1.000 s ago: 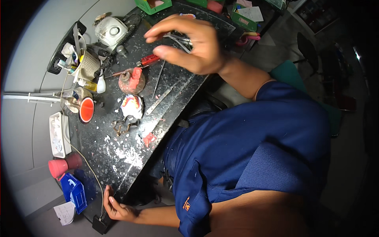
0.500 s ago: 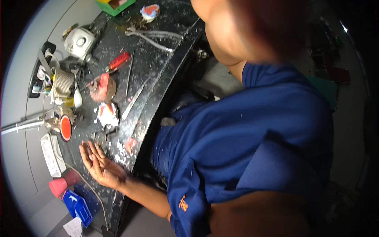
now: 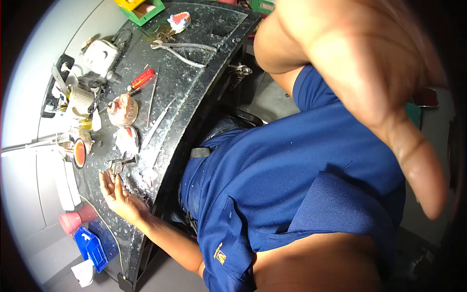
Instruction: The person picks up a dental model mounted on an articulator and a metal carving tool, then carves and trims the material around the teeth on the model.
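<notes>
We count two hands: the left hand (image 3: 121,202) near the left, the right hand (image 3: 362,65) at the right. Among them we see two dental models (image 3: 127,141), one far and one near, one pair of pliers (image 3: 159,46), one red-handled tool (image 3: 142,79), two slim metal tools (image 3: 153,130), one blue bin (image 3: 92,250), one yellow bin (image 3: 129,4) and, as far as the cropped far edge lets us judge, two green bins (image 3: 152,14).

Pliers (image 3: 167,46) on bnch (image 3: 204,29) | dental mdl (image 3: 127,142) btwn jar (image 3: 122,113) & frame (image 3: 116,167)

Left grip (image 3: 121,200) beside metal frame (image 3: 116,166) on black bench (image 3: 170,80); right grip (image 3: 365,63) raised in foreground.
</notes>
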The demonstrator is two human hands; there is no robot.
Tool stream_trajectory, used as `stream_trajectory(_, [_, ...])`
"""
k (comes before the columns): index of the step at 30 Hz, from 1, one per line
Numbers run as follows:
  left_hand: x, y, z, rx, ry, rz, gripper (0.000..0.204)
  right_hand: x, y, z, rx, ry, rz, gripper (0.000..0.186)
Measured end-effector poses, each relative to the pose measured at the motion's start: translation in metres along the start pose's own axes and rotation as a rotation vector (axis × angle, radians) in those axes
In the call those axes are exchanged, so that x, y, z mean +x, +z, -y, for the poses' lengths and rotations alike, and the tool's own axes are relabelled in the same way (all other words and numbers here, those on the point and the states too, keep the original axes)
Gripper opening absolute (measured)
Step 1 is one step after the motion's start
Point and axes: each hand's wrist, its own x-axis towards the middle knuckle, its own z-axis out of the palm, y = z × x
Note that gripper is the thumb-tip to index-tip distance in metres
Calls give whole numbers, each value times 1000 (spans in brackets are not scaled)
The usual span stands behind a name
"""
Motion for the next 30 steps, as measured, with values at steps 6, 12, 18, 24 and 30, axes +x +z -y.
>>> stream_trajectory(6, [1,-4,1,17,13,-10,56,6,-8,3,-3,-56,1,35])
stream_trajectory(12, [3,-5,4,14,39,-11,55,9,-9,4,9,-76,-16,36])
stream_trajectory(18, [-3,-10,3,47,43,28,55,22,-17,-4,18,-116,27,37])
stream_trajectory(24, [-2,-4,1,24,42,11,54,31,-11,-13,54,-129,48,38])
stream_trajectory(30, [7,5,2,36,65,15,53,30,2,-17,107,-111,29,39])
